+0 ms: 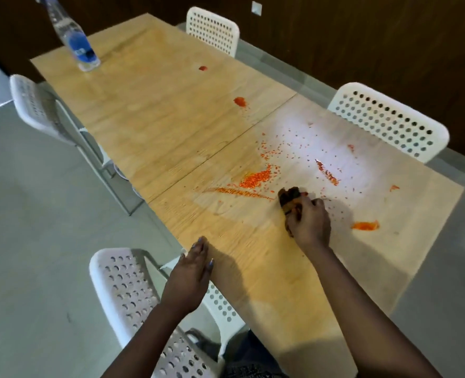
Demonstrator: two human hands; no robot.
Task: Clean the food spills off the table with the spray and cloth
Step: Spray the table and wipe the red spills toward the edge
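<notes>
Wooden bench (pixel 253 268) is being wiped: right hand (pixel 309 223) is gripping the cloth (pixel 290 199) beside the orange spill (pixel 255 178); next, sweep through it.

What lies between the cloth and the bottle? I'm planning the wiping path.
In the head view, from the cloth in the right hand: an orange smear, the seam, then bare wood up to the bottle.
</notes>
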